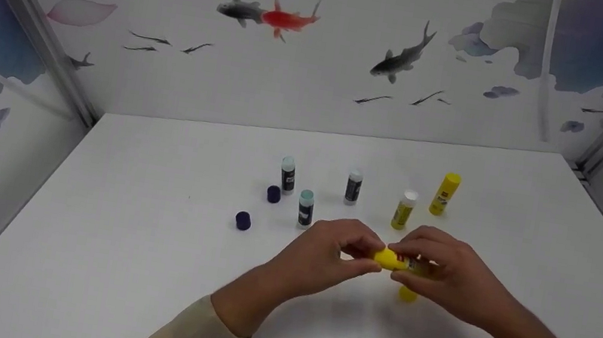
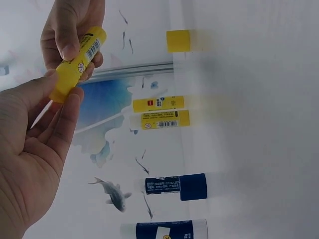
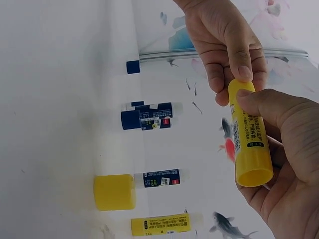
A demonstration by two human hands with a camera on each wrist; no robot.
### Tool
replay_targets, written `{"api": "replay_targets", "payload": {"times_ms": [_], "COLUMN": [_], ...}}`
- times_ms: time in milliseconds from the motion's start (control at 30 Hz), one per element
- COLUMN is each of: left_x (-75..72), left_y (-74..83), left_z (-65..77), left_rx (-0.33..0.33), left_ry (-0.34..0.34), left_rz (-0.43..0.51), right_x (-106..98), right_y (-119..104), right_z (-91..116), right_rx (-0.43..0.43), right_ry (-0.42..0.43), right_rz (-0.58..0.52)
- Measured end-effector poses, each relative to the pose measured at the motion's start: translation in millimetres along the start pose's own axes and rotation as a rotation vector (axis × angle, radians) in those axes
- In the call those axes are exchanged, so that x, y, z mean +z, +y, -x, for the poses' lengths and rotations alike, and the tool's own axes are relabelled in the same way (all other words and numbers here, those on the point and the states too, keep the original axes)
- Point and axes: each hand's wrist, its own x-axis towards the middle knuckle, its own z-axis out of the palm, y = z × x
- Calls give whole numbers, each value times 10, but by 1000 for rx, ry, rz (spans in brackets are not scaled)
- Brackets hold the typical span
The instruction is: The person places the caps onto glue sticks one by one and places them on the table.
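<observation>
Pinching smooth yellow plastic cylinder (image 3: 251, 137): left grip (image 1: 324, 257), right grip (image 1: 457, 277).

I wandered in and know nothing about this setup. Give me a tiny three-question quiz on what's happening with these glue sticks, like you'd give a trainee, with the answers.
1. How many navy-labelled glue sticks stand on the table?

2. True or false: only the right hand touches the held yellow glue stick.

3. In the head view, the loose cap partly hidden by the right hand is:
a) navy
b) yellow
c) white

Key:
1. Three.
2. False; the left hand pinches its other end.
3. b
</observation>
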Motion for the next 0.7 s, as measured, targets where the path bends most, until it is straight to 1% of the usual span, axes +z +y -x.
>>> {"api": "replay_targets", "payload": {"times_ms": [200, 433, 567, 700], "left_x": [7, 12, 6, 10], "left_y": [7, 25, 8, -9], "left_z": [-10, -33, -48, -62], "left_rx": [16, 10, -32, -83], "left_ry": [-2, 10, 35, 52], "left_rz": [-20, -26, -20, -6], "right_x": [-43, -94, -137, -192], "right_y": [6, 24, 67, 115], "right_z": [8, 31, 57, 75], "right_rx": [-40, -6, 21, 21], "right_ry": [-8, -2, 29, 88], "right_rz": [-3, 5, 12, 30]}}
